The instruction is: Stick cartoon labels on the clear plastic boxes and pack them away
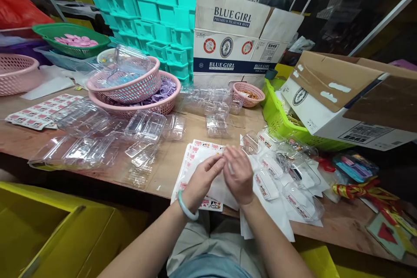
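Above a stack of printed sticker sheets (pixel 182 182), my left hand (pixel 203 178) meets my right hand (pixel 239 176) at the fingertips. Thumb and fingers of the left are pressed together. My right hand is curled with its fingers closed, slightly blurred. Whatever is pinched between them is too small and hidden to make out. A mostly white sheet (pixel 202 160) lies under both hands, on the printed sheets. Just right of my right hand, clear plastic cases with printed labels (pixel 265 184) rest on white papers (pixel 276 221).
Empty clear plastic trays (pixel 146 126) cover the table's left part. Stacked pink baskets (pixel 130 93) stand behind them. A small pink basket (pixel 249 95), a lime-green basket (pixel 273 106) and cardboard boxes (pixel 228 34) are at the back. Yellow bins (pixel 97 234) stand below the table edge.
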`<state>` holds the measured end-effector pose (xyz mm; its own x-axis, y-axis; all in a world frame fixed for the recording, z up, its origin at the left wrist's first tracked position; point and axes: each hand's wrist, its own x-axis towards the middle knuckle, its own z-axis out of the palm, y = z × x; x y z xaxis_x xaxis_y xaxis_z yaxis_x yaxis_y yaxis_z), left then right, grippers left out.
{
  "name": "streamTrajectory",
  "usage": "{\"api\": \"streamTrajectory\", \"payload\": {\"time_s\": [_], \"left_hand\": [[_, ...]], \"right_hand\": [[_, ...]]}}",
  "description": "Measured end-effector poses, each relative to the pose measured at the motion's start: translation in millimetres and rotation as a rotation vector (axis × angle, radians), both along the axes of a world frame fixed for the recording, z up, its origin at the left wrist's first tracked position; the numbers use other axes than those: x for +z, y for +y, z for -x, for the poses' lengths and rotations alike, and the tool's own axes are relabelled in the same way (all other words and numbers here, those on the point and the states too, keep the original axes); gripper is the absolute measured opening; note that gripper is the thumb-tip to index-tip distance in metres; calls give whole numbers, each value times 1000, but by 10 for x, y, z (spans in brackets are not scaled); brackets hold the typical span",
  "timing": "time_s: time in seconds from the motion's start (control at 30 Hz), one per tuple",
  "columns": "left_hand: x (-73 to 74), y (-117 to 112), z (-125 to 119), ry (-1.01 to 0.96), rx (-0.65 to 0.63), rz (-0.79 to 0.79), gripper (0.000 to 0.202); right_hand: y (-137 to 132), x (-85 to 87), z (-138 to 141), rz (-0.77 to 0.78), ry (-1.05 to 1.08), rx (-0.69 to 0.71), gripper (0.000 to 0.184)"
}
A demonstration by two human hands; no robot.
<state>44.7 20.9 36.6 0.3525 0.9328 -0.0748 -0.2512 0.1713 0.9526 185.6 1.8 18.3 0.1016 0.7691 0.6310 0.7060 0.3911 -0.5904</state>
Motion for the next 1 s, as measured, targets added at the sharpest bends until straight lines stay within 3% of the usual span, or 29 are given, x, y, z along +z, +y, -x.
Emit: {"api": "streamTrajectory", "payload": {"time_s": [0.07,0.17,0.3,0.37,0.47,0.57,0.63,0.73,0.9,1.0], "left_hand": [[-52,5,-76,-171,16,187,31],[-110,116,-32,-190,104,213,26],[-134,219,74,-68,-26,137,31],[-170,211,69,-40,24,188,40],[-245,144,3,-56,104,248,56],[-267,69,-78,-68,35,239,55],[-249,59,-121,-82,26,229,55],[-219,128,-185,-131,99,232,65],[-198,328,-344,-290,197,315,90],[-195,418,-372,-370,227,338,86]], "right_hand": [[-36,-14,91,80,-40,85,45],[-8,17,68,281,231,40,64],[265,159,-196,696,575,263,41],[528,226,-353,623,628,223,38],[1030,262,-534,352,712,-40,40],[1464,209,-591,381,782,-104,56],[1589,146,-538,444,828,-98,63],[1462,53,-327,441,900,-71,69],[769,-22,183,277,1144,13,71],[443,-20,311,305,1059,52,70]]}}
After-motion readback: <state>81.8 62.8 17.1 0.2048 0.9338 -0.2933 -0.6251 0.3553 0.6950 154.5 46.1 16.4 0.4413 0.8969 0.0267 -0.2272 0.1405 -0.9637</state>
